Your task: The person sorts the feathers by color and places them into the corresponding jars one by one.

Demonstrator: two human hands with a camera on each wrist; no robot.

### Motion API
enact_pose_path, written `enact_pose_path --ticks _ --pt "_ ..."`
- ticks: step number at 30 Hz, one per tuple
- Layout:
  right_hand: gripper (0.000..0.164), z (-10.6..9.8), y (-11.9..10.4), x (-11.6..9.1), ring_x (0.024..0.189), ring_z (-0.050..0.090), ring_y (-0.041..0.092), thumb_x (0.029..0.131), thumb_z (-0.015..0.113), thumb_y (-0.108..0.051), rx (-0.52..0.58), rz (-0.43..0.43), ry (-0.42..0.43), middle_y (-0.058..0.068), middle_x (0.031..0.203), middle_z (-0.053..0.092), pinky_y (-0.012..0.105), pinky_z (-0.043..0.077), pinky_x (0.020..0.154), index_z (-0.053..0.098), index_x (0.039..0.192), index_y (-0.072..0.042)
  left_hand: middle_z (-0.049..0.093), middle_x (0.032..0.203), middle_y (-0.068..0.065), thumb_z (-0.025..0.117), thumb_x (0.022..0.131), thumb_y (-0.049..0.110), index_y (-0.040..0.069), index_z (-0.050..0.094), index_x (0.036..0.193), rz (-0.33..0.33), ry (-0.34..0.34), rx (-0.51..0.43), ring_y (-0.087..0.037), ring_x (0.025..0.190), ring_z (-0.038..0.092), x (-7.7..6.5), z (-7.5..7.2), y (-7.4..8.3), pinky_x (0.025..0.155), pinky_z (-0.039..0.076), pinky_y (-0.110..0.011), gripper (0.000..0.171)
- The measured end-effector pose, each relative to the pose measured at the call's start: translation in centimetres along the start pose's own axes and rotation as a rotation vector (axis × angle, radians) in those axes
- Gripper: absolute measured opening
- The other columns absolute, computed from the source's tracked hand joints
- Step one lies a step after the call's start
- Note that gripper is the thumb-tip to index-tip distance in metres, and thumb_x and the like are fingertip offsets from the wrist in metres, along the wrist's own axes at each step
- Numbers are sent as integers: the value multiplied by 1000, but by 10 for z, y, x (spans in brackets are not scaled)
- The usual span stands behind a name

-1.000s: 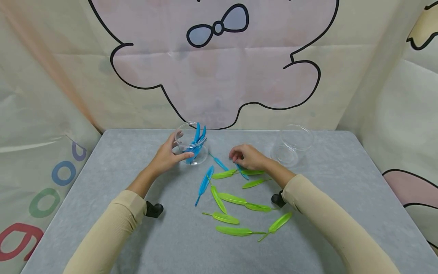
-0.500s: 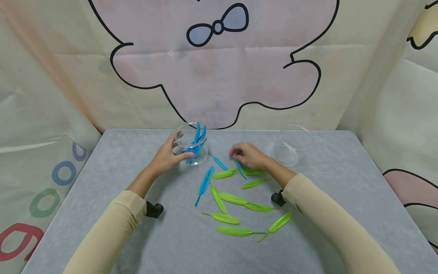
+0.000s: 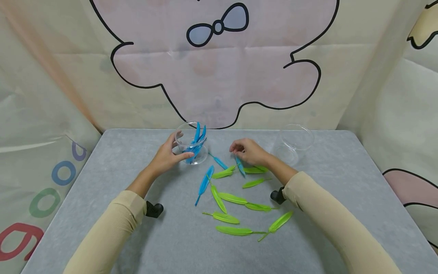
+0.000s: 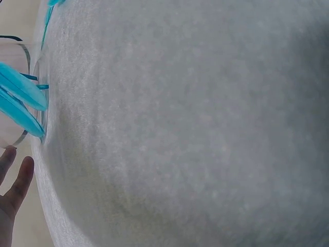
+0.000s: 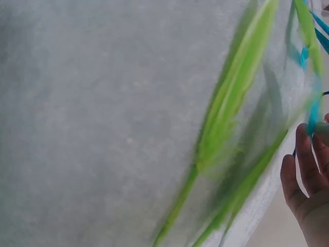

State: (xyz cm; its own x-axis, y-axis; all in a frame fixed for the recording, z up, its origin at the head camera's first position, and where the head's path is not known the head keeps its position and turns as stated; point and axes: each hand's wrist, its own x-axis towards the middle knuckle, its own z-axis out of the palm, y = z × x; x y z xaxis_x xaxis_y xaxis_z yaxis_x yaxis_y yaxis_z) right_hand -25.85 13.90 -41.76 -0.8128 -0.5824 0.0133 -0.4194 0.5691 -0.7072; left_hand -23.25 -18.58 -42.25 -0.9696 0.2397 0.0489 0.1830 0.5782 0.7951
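Observation:
My left hand (image 3: 167,155) grips a clear plastic cup (image 3: 182,140) from its left side, thumb across the front. Several blue feathers (image 3: 196,144) stand inside this cup; the left wrist view shows the feathers (image 4: 20,95) close above the fingers. To the right, my right hand (image 3: 251,151) pinches one end of another blue feather (image 3: 240,167), which hangs down toward the table. The right wrist view has that feather (image 5: 314,110) between the fingertips. Two more blue feathers lie between the hands, one nearer (image 3: 204,184) and one farther (image 3: 219,162).
Several green feathers (image 3: 232,198) are scattered over the middle of the grey table (image 3: 164,243), some overlapping. A second clear cup (image 3: 297,137) stands at the back right, behind the right wrist. A printed cloth backdrop (image 3: 219,72) rises behind the table's far edge.
The right hand has risen slightly away from the green feathers, drawing the blue feather up with it so it hangs more upright. The left hand and its cup have stayed put.

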Motion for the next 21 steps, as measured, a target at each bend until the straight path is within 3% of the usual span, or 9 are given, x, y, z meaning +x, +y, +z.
enact_pose_path --ticks 21 --pt "14 -22 -11 5 93 65 29 95 60 4 22 -35 100 23 101 69 43 52 86 66 107 6 30 160 -8 77 86 45 17 18 159 -6 5 -8 -40 142 35 -3 3 0 101 44 -57 98"
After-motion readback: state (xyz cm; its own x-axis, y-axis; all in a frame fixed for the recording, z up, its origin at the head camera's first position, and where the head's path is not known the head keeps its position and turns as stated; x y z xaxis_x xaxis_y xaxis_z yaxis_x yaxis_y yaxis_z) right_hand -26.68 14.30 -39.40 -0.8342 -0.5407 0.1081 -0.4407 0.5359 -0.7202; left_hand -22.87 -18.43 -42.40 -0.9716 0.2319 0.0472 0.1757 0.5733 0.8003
